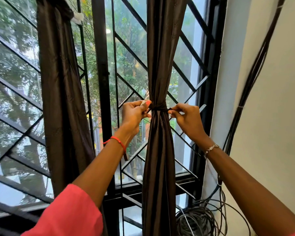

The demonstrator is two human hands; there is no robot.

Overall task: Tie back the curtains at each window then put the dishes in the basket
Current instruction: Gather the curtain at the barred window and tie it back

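A tall window with a black diagonal grille (126,48) fills the view, with green trees blurred beyond the glass. The left hand (134,113) pinches one end of a dark tie band (158,108) and the right hand (186,116) pinches the other end. The band wraps tight around the gathered brown curtain (160,65), and the hands sit on either side of the cloth at the cinched waist. Further left hangs a second dark curtain (61,82), knotted higher up. On the right is a white wall (271,116), and black cables (203,217) run down it to a coil near the bottom corner.
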